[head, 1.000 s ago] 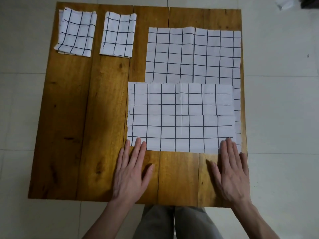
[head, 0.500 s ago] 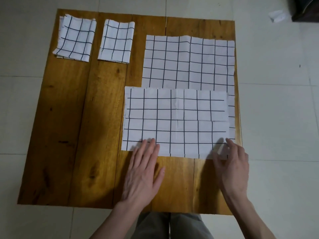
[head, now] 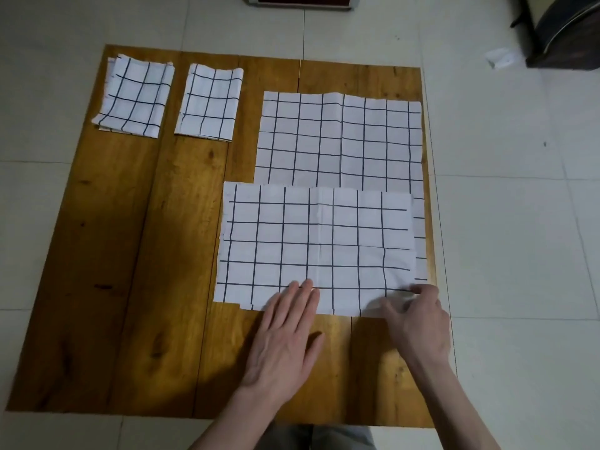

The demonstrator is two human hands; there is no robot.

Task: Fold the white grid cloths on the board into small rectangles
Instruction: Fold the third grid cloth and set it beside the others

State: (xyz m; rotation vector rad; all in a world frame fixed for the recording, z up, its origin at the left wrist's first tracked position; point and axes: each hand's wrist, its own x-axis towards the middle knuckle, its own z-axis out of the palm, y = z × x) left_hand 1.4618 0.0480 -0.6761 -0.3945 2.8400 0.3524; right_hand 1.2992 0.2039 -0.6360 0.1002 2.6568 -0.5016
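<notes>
We see a half-folded white grid cloth (head: 316, 248) lying flat as a wide rectangle on the near right part of the wooden counter (head: 130, 254), with a crease down its middle. It overlaps the near edge of a larger cloth (head: 339, 138) spread open behind it. Two small folded rectangles (head: 134, 95) (head: 209, 102) sit side by side at the far left. Our left hand (head: 282, 339) lies flat, fingers straight and together, fingertips pressing the cloth's near edge. Our right hand (head: 418, 323) curls its fingers at the near right corner, pinching the cloth there.
</notes>
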